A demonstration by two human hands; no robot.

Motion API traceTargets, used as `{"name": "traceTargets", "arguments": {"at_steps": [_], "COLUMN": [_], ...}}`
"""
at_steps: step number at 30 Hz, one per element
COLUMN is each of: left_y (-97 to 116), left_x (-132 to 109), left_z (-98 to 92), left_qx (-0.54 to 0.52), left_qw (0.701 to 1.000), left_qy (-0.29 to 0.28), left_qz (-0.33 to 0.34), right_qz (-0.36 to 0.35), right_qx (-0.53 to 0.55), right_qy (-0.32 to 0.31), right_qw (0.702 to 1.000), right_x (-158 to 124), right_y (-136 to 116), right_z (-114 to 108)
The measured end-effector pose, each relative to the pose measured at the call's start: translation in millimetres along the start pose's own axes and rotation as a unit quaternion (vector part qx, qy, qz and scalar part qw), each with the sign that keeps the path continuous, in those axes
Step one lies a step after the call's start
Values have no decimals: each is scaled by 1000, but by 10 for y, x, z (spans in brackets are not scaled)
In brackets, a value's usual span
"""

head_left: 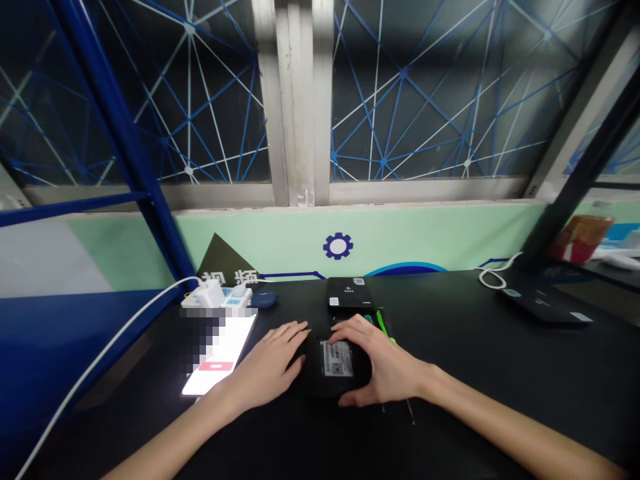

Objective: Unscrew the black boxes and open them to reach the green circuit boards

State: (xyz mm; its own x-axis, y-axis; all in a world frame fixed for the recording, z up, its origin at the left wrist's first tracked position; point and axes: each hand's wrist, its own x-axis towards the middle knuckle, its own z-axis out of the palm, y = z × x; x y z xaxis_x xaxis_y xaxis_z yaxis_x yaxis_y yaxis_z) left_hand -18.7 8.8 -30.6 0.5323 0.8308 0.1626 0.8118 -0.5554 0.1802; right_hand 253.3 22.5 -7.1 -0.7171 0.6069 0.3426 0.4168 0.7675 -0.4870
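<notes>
A flat black box-shaped device (pixel 313 370) lies on the dark table with its white printed label (pixel 339 359) facing up. My right hand (pixel 377 360) spans its right side, thumb at the near edge and fingers at the far edge and over the label's top. To the left of the device, my left hand (pixel 275 357) rests flat with fingers stretched out, their tips close to its left edge. Partly hidden behind my right hand is a green-handled tool (pixel 383 322); thin metal shafts show on the near side of that hand.
Behind the device sits a second black box (pixel 350 293). A lit tablet or phone (pixel 225 350) lies left, near a power strip (pixel 240 300) with a white charger (pixel 209 293) and a dark blue case (pixel 263 299). Another black device (pixel 545 307) and a white cable (pixel 493 277) are at right.
</notes>
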Motion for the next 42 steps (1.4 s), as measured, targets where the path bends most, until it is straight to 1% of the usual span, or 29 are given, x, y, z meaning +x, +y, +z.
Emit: {"name": "traceTargets", "arguments": {"at_steps": [6,12,17,20,25,28,33,37,42], "left_y": [23,12,7,7,-6,-2,19,35,37], "left_x": [3,-9,-4,-2,-6,-3,4,7,5], "left_z": [-21,-13,-9,-8,5,3,-22,-41,-39], "left_qx": [-14,-2,-1,6,6,9,11,2,7], "left_qw": [1000,1000,1000,1000,1000,1000,1000,1000,1000], "left_qy": [4,-8,-1,-1,10,5,-8,-8,-11], "left_qz": [1,-1,1,-2,4,5,-8,-10,-9], "right_qz": [-1,3,-30,-38,-3,14,12,14,16], "right_qx": [-7,-28,-3,1,-15,-24,-18,-36,-43], "right_qy": [-4,-12,4,2,-6,-19,-34,-45,-44], "right_qw": [1000,1000,1000,999,1000,999,999,998,998], "right_x": [4,3,10,12,1,-5,-12,-17,-8], "right_y": [25,16,-13,-17,32,69,88,85,84], "right_z": [5,-20,-35,-42,-78,-105,-135,-160,-174]}}
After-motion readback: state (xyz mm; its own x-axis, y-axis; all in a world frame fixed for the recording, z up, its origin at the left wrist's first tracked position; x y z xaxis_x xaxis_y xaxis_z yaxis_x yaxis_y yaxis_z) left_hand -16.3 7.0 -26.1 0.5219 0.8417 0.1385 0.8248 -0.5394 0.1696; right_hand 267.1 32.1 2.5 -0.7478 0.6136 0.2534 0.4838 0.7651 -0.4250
